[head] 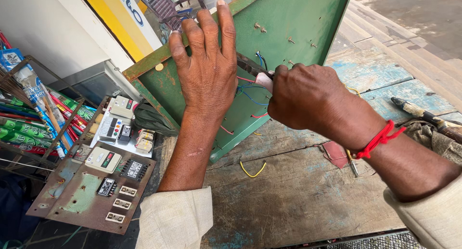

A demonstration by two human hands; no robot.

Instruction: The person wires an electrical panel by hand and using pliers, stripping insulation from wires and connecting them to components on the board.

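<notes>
Wiring work on a tilted green sheet-metal panel (pixel 298 18), propped on a worn wooden workbench (pixel 298 196) with flaking blue paint; the panel leans away from the onlooker, rust along its near-left edge. The left hand (pixel 207 71) lies flat, fingers spread and unclenched, pressed against the panel's face to steady it; it grips nothing. The right hand (pixel 308 97) is closed around a dark-handled plier-like tool (pixel 248 66), its tip directed at the cluster of red and blue wires (pixel 248 92) at the panel's centre; a small pale component (pixel 263 80) sits just beside the knuckles, whether pinched by the fingers cannot be told.

Progress, judged from the present layout: several bolts (pixel 288 39) already stand through the far part of the panel and some wires are routed; yet the wire ends hang loose, and a cut yellow wire offcut (pixel 252 171) lies on the bench near the panel's lower edge; the job appears part-way, with connections outstanding.

Containers: a wire rack (pixel 29 148) at far left holds upright packets in green, red and blue wrappers; a rusty flat board (pixel 77 201) near left carries mounted switches and small meters; a wooden-handled tool (pixel 423 115) rests at the right, well apart.
</notes>
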